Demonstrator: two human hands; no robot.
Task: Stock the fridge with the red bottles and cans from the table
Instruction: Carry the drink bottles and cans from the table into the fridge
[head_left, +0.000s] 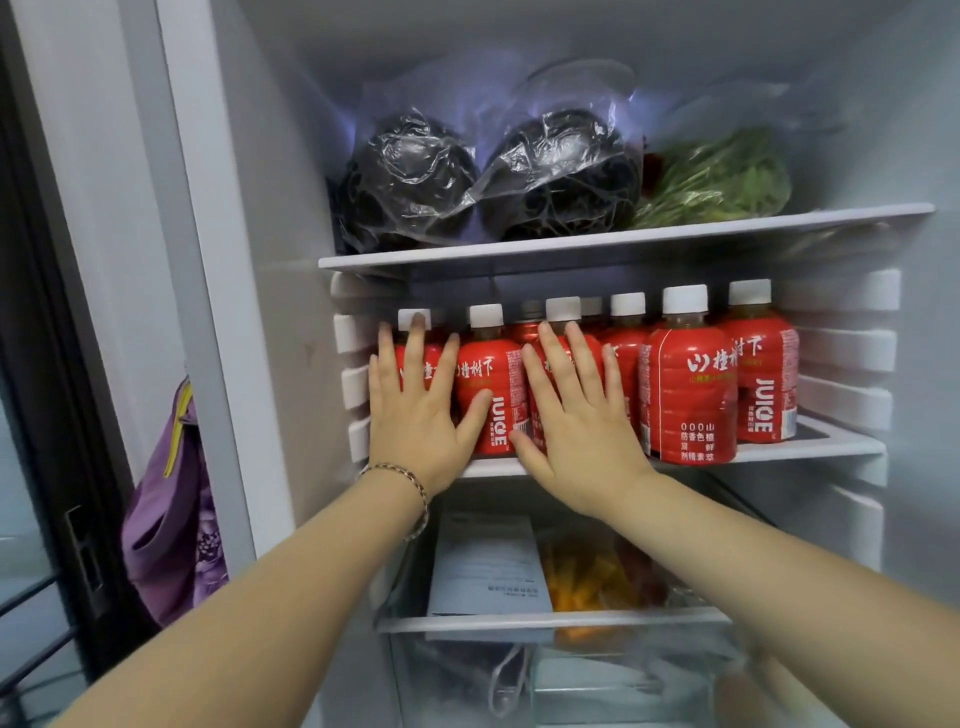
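Red bottles (691, 384) — white caps (684, 299); purple cloth (171, 519).

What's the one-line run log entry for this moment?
step: stocking fridge | left hand: flat, pressing red bottles | right hand: flat, pressing red bottles | place: middle shelf

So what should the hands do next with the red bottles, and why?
Probably a gentle push backward. The left hand and right hand lie flat against the front red bottles, which stand close to the front edge of the shelf, so nudging them deeper looks sensible.
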